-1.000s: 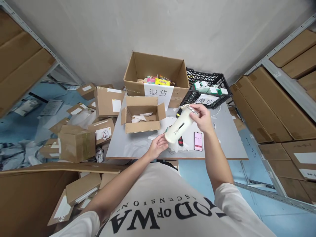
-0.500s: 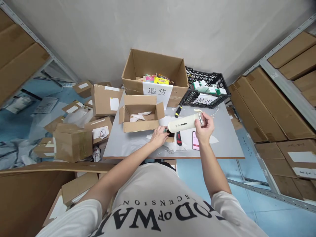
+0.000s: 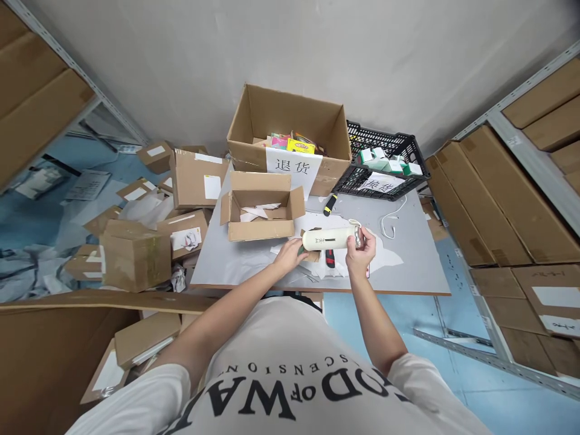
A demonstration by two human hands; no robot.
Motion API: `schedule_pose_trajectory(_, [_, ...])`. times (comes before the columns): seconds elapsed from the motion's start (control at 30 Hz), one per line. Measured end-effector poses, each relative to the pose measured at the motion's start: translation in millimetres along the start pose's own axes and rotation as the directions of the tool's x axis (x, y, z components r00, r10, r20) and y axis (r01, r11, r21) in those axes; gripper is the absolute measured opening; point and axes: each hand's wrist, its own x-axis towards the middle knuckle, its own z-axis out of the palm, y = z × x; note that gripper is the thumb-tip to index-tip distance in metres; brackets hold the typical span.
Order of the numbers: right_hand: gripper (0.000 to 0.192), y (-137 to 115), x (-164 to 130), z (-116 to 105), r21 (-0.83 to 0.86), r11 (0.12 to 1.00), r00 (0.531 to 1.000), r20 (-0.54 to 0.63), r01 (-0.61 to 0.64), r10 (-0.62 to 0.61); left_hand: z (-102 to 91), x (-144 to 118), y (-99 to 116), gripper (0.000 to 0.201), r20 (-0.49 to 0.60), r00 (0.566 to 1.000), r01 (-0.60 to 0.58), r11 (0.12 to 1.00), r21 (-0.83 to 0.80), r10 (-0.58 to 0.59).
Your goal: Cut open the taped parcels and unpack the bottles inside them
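Observation:
My right hand [image 3: 361, 251] is closed around the shiny neck end of a cream water bottle [image 3: 324, 239], which has dark lettering and a carry loop at its cap. The bottle lies nearly level above the table, its base pointing left. At that base, my left hand [image 3: 290, 257] grips the edge of a small open cardboard box [image 3: 312, 256] with a green outer side. Most of this box is hidden beneath the bottle. A red and black box cutter [image 3: 330, 258] lies just below the bottle. My right hand largely covers a phone.
Behind stands a large carton [image 3: 333, 163] with colourful packages and a paper sign. Beside it, a black crate [image 3: 414, 151] holds small white-green boxes. An open carton [image 3: 260, 231] sits left, a yellow-black cutter [image 3: 330, 204] near the back, and a white cable [image 3: 385, 223] right.
The bottle has come down and slightly left, turning more level, its base now over the small box. My right hand has moved with it and now covers most of the phone.

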Motion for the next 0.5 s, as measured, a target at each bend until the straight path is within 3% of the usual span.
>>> schedule_pose_trajectory(0.13, [0.041,2,-4,-5,-0.037,0.989,0.99,0.025,0.143,-0.142,3.7,-1,-2,0.032,-0.007,0.999,0.05,0.997,-0.066,-0.051])
schedule_pose_trajectory(0.27, [0.042,-7,-2,-14,-0.086,0.937,0.935,0.137,0.34,-0.327,7.8,2,-4,0.042,-0.017,0.998,0.065,0.996,-0.062,-0.067])
schedule_pose_trajectory(0.5, [0.046,-16,11,-24,-0.159,0.856,0.847,0.316,0.492,-0.428,16.7,-1,-10,0.052,-0.044,0.995,0.077,0.985,-0.154,-0.085])
